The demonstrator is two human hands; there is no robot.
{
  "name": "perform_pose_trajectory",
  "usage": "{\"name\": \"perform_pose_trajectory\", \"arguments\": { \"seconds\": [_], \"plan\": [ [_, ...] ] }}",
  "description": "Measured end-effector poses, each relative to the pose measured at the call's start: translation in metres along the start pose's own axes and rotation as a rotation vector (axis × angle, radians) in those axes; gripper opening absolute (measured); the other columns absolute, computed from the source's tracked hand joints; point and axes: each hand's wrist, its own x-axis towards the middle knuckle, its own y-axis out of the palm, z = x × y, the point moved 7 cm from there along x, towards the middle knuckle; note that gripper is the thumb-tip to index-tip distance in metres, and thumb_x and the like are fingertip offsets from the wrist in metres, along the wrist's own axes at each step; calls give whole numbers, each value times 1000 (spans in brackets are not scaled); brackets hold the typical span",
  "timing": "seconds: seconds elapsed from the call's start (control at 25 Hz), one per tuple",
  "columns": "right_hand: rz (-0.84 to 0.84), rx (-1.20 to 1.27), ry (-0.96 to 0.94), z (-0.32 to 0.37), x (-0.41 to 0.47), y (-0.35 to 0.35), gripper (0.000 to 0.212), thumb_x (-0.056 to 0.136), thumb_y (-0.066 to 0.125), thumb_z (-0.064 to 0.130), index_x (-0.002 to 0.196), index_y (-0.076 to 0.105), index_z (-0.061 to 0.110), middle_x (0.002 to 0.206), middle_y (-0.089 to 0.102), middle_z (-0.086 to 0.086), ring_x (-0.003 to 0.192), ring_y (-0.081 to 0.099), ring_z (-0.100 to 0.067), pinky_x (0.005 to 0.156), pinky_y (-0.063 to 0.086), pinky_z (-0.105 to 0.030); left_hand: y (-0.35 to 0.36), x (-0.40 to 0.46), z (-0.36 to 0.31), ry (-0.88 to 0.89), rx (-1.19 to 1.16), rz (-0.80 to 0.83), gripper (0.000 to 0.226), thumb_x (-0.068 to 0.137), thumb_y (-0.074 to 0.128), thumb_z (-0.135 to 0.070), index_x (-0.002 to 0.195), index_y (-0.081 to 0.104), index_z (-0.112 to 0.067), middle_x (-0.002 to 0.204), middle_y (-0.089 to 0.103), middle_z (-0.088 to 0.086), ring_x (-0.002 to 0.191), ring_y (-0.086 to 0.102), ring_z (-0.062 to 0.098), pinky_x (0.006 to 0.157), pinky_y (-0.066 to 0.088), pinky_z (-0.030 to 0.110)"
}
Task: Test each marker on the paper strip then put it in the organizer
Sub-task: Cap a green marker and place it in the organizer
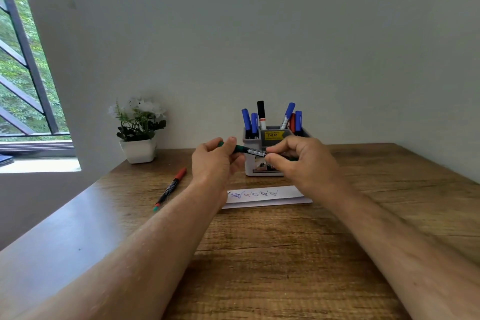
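A green marker [250, 150] is held level above the table, in front of the organizer. My left hand [217, 161] grips its green cap end. My right hand [298, 158] pinches the barrel at the other end. The white paper strip [285, 195] lies on the wooden table below my hands, with several blue scribbles on its left half. Behind my hands stands the grey organizer [275, 135], holding several blue markers, a black-capped one [261, 113] and a red one. A red-capped marker [171, 188] lies on the table to the left.
A white pot with a flowering plant [139, 130] stands at the back left of the table [259, 254]. The wall is right behind the organizer. A window with bars is at the far left.
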Motion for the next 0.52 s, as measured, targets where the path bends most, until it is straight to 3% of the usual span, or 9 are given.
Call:
{"name": "perform_pose_trajectory", "arguments": {
  "seconds": [0.12, 0.36, 0.52],
  "plan": [
    [27, 10, 16, 0, 1, 8, 7, 93, 65, 32, 97, 69, 28, 85, 71, 9, 77, 65, -6, 64, 51, -21, -1, -1, -5, 41, -19, -6, 34, 91, 64, -10, 123, 54, -12, 98, 68, 12, 77, 71, 17, 69, 59, 29],
    [57, -14, 13, 5, 4, 9, 8, 95, 60, 35, 93, 65, 29, 77, 64, 9, 67, 58, -3, 59, 44, -21, 5, -6, -8, 53, -85, 31, 27, 94, 61, -7, 119, 53, -14, 101, 65, 12, 78, 67, 17, 71, 58, 31],
    [64, -7, 30, 3, 2, 13, 12, 97, 58, 35, 95, 66, 26, 70, 60, 12, 62, 56, -1, 57, 42, -15, 13, -11, -5, 66, -14, 99, 43, 92, 61, 1, 126, 45, -19, 104, 65, 14, 85, 72, 22, 78, 61, 37]
  ]
}}
